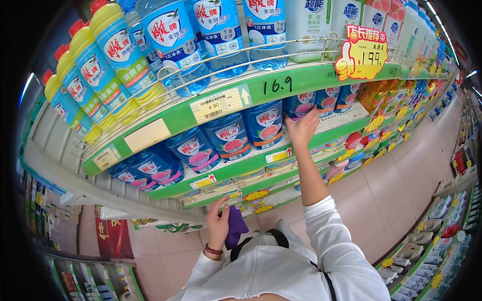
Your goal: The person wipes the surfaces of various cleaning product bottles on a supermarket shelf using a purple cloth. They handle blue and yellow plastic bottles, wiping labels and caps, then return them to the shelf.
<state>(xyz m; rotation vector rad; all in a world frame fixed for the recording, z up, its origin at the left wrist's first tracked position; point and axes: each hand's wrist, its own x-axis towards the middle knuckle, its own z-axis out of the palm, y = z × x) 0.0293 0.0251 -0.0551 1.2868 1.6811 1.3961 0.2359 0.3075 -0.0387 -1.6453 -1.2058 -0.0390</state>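
My right hand (303,127) reaches to the second shelf and has its fingers around the lower front of a blue detergent bottle (301,104) with a pink label picture. More blue bottles (228,136) stand in a row to its left, and others (348,97) to its right. Near my waist, my left hand (218,222) holds a purple cloth (236,227) that hangs beside the thumb. On the top shelf stand clear bottles of blue dish liquid (222,34) and yellow bottles with red caps (116,52).
A wire rail (241,49) and a green price strip (278,84) edge the top shelf. A yellow price sign (363,56) juts out from it. Lower shelves (226,195) carry price tags. Behind me, more stocked shelves (418,240) stand across the tiled floor (361,210).
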